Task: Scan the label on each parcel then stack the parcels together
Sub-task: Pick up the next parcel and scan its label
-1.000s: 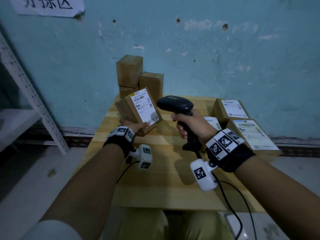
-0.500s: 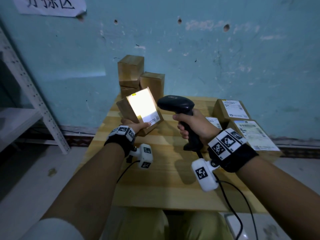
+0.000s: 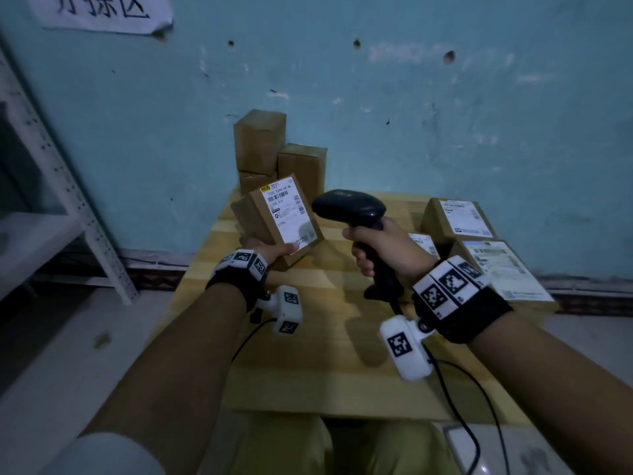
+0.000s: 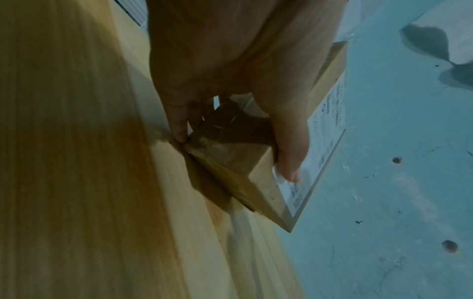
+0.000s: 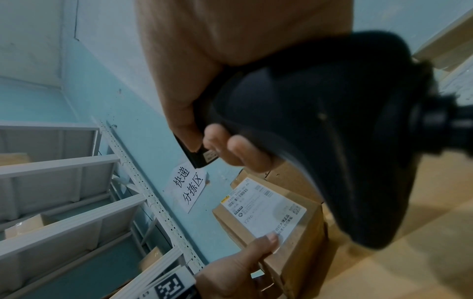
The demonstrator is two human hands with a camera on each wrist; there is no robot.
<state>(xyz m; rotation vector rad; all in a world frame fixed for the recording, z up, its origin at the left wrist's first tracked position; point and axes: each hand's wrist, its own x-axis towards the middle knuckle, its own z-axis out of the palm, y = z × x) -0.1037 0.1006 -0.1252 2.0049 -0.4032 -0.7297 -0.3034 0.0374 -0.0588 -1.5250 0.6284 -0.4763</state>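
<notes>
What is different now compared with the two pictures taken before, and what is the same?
Half a second ago a bright light covered the label of the held parcel; now the light is gone and the print is readable again. Nothing was let go or visibly moved: the left hand grips the parcel, the right hand grips the scanner, and the other parcels lie as before.

I wear a black wrist strap on my left arm and a wider one on my right, each topped with white blocks printed with black square marker patterns. A small white camera pod hangs under my left wrist and a bigger one under my right, both bearing the same markers, with thin black cables trailing back. A pale short sleeve covers my left upper arm, and my trousers are olive-khaki
</notes>
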